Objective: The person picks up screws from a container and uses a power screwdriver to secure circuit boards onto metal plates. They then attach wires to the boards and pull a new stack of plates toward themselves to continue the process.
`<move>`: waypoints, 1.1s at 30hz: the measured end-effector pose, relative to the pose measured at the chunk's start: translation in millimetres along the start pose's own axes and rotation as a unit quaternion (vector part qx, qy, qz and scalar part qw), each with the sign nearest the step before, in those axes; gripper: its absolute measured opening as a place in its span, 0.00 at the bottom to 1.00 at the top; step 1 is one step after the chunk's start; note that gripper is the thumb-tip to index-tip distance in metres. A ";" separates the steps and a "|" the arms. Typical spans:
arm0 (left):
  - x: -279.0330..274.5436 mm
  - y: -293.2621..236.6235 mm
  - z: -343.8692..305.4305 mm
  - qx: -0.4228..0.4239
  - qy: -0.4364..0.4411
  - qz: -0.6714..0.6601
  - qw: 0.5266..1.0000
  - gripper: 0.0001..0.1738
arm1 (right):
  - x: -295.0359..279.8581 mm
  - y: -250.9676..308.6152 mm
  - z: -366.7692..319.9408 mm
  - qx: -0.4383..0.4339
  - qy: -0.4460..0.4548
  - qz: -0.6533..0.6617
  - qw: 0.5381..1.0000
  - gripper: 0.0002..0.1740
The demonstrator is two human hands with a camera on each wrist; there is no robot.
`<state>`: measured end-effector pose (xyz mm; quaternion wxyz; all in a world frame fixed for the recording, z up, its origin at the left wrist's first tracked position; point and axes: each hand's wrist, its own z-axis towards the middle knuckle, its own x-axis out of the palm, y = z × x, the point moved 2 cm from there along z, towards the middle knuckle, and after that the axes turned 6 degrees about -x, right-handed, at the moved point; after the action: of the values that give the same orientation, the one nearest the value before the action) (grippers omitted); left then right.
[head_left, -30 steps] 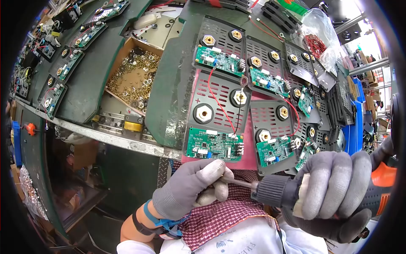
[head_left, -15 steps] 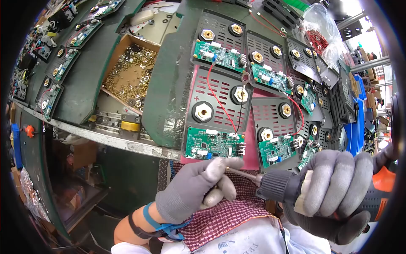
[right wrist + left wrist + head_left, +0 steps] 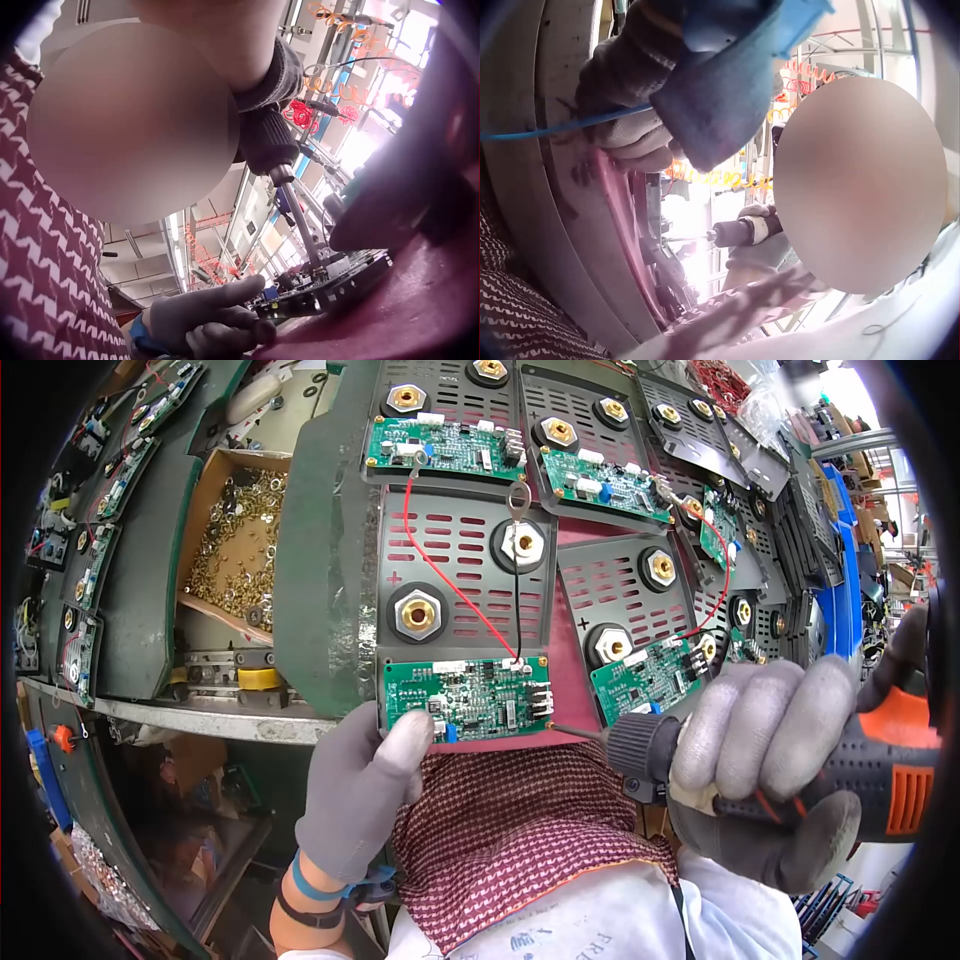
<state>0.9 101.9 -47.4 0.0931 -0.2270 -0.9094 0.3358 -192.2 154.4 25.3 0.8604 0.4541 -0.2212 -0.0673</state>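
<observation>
My gloved right hand (image 3: 760,750) grips an orange and black power drill (image 3: 900,760). Its long thin bit (image 3: 580,732) points left, the tip right at the lower right corner of a green circuit board (image 3: 470,695). In the right wrist view the bit (image 3: 301,217) comes down onto the board from above. My gloved left hand (image 3: 360,790) is at the board's lower left corner, thumb tip over its edge. The board lies at the near end of a slotted dark metal plate (image 3: 460,525), with brass-centred hex terminals, a red wire (image 3: 450,575) and a black wire (image 3: 517,600).
More plates with boards, such as one beside it (image 3: 610,590), crowd the bench to the right and back. A box (image 3: 185,575) of brass nuts and washers stands to the left. Pink sheet (image 3: 575,695) shows between plates; the bench's metal edge (image 3: 250,727) runs along the front left.
Earlier my left fingers were at the drill bit's tip. They have left it and moved left to the board's corner. The bit tip has come up to the board's right corner.
</observation>
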 end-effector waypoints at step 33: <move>-4.8 9.8 3.3 0.091 0.025 0.051 0.994 0.21 | 9.1 2.3 -8.0 -0.119 0.066 0.069 0.988 0.45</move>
<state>7.5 104.4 -56.3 0.1187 -0.2723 -0.8598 0.4154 -180.7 158.8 26.1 0.9235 0.3357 -0.1857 -0.0033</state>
